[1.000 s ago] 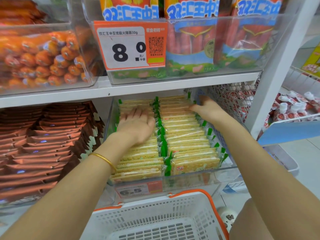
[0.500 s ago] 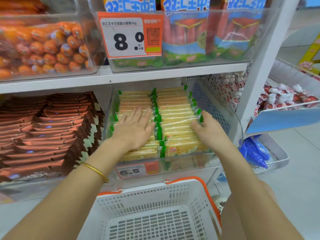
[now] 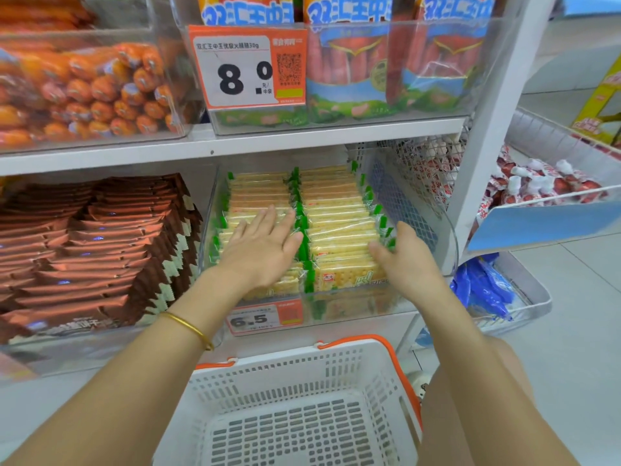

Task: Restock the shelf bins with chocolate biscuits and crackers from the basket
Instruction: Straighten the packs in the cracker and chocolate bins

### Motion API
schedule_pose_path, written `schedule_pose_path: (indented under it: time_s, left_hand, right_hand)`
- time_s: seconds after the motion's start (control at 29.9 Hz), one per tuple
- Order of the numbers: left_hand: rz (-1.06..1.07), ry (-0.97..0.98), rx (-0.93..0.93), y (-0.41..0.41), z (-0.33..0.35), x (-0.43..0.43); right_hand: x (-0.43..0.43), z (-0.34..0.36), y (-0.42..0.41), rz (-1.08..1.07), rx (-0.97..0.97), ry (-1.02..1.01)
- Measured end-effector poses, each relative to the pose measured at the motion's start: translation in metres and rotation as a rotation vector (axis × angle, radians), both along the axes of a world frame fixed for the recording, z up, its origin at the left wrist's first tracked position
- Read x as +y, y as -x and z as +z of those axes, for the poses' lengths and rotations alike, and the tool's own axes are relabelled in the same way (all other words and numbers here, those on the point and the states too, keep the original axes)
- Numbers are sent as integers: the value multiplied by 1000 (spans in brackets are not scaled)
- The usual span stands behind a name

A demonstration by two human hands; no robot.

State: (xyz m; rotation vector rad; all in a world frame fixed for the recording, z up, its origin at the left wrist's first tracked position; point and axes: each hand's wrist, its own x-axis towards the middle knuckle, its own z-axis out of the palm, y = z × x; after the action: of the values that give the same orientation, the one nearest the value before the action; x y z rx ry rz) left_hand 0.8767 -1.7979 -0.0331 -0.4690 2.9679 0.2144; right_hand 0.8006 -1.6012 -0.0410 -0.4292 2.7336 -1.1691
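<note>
Our left hand (image 3: 258, 250) lies flat, palm down, with straight, spread fingers on the left row of cracker packs (image 3: 258, 193), gripping nothing. Our right hand (image 3: 406, 260) sits at the three o'clock flank of the right row of cracker packs (image 3: 336, 213). Its thumb reaches onto the front packs and its fingers are loosely bent against their green ends, and we see no pack pinched or lifted. A gold bangle (image 3: 188, 326) circles the left wrist.

Both rows stand on edge in the clear bin (image 3: 452, 237), directly at twelve o'clock from our hands. Each pack's long axis runs nine to three, and the rows run six to twelve. Each hand has its own row, so neither needs to cross. The packs are pale yellow in clear film with green sealed ends, closely packed and fairly even.

At nine o'clock, the brown chocolate biscuit packs (image 3: 100, 250) fill their own bin. At six o'clock, the white basket (image 3: 379, 398) shows no packs in the part we can see. We judge restocking is nearly done, with only squaring the rows left.
</note>
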Motion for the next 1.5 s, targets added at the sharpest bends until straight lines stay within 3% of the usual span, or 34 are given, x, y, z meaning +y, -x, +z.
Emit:
schedule_pose_path:
  time_s: [0.2,0.43,0.5,0.57,0.63,0.7,0.84,1.0,1.5]
  left_hand:
    - [27,47,21,-6,-2,6]
    - [43,-4,49,-5,-2,6]
    - [46,-9,238,-14,3,11]
    - [-6,25,580,-31,6,22]
    - [-134,126,856,-51,0,39]
    - [-226,273,970,-66,-19,54]
    - [-176,453,995,-75,-53,59]
    - [-92,542,1023,-70,-60,61]
    - [36,545,1096,-38,-60,59]
  right_hand:
    - [5,-8,-7,-83,159,90]
    - [10,-19,-8,-36,250,168]
    - [21,-18,-15,-110,423,193]
    - [28,-17,-26,-109,700,173]
    - [25,-24,-41,45,901,124]
    - [13,-39,-51,182,1009,76]
    - [-8,-57,-55,216,1063,-4]
    - [-22,-65,-57,138,1125,-68]
    - [-41,-59,-40,6,1159,-90]
